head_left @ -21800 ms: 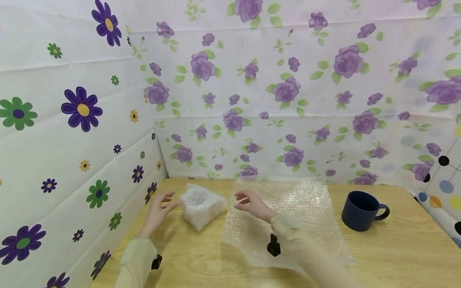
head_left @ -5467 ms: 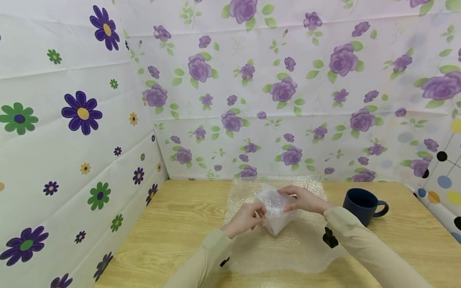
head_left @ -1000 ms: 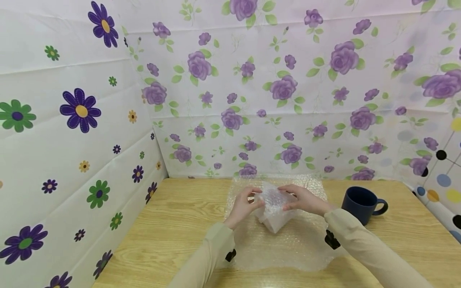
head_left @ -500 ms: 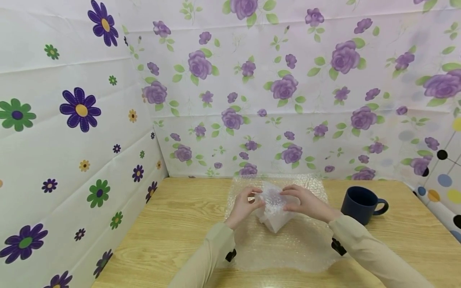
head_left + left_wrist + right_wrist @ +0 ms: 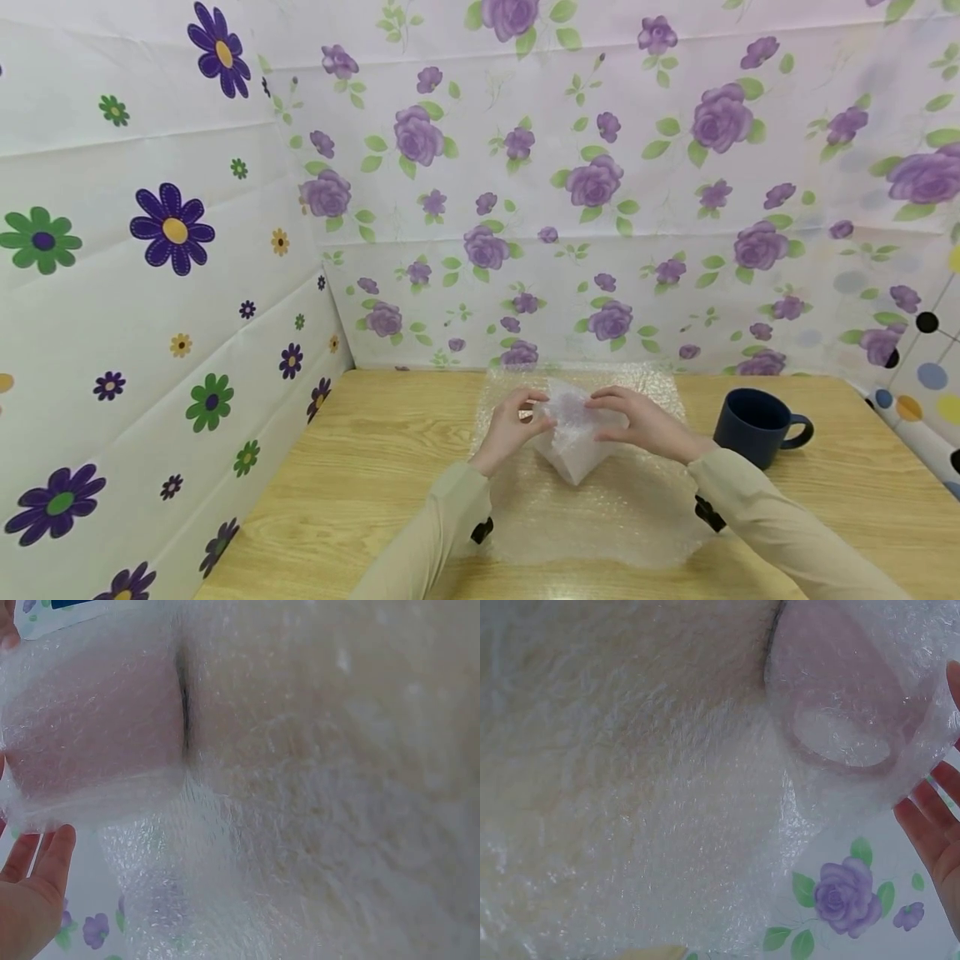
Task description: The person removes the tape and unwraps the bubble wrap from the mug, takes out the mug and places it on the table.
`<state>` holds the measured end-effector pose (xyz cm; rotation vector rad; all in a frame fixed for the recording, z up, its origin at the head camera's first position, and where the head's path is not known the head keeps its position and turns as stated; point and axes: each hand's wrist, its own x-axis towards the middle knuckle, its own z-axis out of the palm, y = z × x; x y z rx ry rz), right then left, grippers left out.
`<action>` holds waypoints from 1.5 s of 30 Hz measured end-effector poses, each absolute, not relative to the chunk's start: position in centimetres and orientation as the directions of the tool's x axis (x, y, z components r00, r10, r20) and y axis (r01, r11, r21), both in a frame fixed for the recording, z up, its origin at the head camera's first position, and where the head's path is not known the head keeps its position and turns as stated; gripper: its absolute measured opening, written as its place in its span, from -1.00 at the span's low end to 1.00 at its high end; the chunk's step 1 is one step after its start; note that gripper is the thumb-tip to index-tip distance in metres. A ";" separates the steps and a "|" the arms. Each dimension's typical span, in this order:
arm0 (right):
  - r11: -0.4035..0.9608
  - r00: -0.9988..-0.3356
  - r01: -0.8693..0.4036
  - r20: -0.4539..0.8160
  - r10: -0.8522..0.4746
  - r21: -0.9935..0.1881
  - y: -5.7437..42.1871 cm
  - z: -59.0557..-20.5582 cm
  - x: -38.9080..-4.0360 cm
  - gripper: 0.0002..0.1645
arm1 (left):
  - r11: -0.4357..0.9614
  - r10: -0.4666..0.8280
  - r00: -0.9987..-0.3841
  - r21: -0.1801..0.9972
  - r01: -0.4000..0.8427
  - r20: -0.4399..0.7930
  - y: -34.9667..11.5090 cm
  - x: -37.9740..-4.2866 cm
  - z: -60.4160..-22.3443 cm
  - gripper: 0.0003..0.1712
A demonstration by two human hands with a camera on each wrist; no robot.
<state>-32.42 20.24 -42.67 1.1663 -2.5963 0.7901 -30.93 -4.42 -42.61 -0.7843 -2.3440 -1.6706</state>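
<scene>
A pink mug point(image 5: 97, 720) wrapped in bubble wrap sits as a cloudy, pointed bundle point(image 5: 574, 458) on a flat bubble wrap sheet. Through the plastic its handle point(image 5: 844, 766) shows in the right wrist view. My left hand point(image 5: 507, 435) holds the bundle's left side, with the thumb against the front. On the other side my right hand point(image 5: 651, 423) grips it with fingers bent over the upper right and thumb lower down. In the wrist views, fingertips point(image 5: 64, 836) touch the outer edge of the wrap. The underside of the bundle is hidden.
The bubble wrap sheet point(image 5: 600, 529) spreads beneath both forearms. A dark blue mug point(image 5: 753, 429) stands right of it, close to my right sleeve. Flowered cloths line the back and left of the wooden table point(image 5: 390, 442); a dotted cloth hangs at the right.
Long ago the bundle lay at the table's left; it is now on the sheet. Over the last second my right hand has shifted slightly right, while the bundle stays almost in place.
</scene>
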 end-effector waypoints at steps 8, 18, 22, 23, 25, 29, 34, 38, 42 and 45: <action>0.483 -0.722 -0.682 0.401 -0.563 -0.549 20.8 -42.6 -32.8 -0.57 | 0.277 0.319 -0.845 0.810 0.516 0.429 -4.5 -33.1 -45.0 -0.62; 0.609 -0.778 -0.622 0.476 -0.410 -0.492 21.6 -42.2 -34.0 -0.59 | 0.224 0.356 -0.779 0.762 0.608 0.516 -4.9 -33.8 -45.8 -0.64; 0.684 -0.781 -0.585 0.530 -0.330 -0.435 21.8 -42.2 -34.2 -0.59 | 0.228 0.360 -0.781 0.763 0.604 0.511 -4.9 -33.9 -45.7 -0.63; 0.700 -0.785 -0.569 0.539 -0.306 -0.431 21.8 -42.2 -34.2 -0.59 | 0.234 0.360 -0.787 0.768 0.596 0.502 -4.9 -33.9 -45.7 -0.63; 0.724 -0.797 -0.533 0.548 -0.255 -0.438 21.8 -42.1 -34.3 -0.60 | 0.247 0.349 -0.814 0.792 0.558 0.464 -4.7 -33.4 -45.1 -0.63; 0.735 -0.825 -0.479 0.533 -0.189 -0.480 21.7 -42.0 -34.4 -0.57 | 0.279 0.338 -0.831 0.796 0.537 0.443 -4.5 -33.2 -45.1 -0.63; 0.716 -0.839 -0.470 0.514 -0.179 -0.517 21.5 -41.9 -34.5 -0.52 | 0.295 0.339 -0.841 0.801 0.521 0.422 -4.5 -33.2 -45.0 -0.64; 0.722 -0.832 -0.469 0.529 -0.168 -0.509 21.5 -42.1 -34.7 -0.49 | 0.297 0.340 -0.841 0.801 0.520 0.420 -4.5 -33.1 -45.0 -0.64; 0.732 -0.850 -0.449 0.497 -0.174 -0.512 21.8 -42.3 -34.8 -0.59 | 0.292 0.339 -0.841 0.803 0.520 0.421 -4.6 -33.0 -44.8 -0.63; 0.737 -0.862 -0.448 0.464 -0.205 -0.506 22.0 -42.3 -34.8 -0.69 | 0.295 0.338 -0.843 0.803 0.518 0.419 -4.6 -33.0 -44.7 -0.63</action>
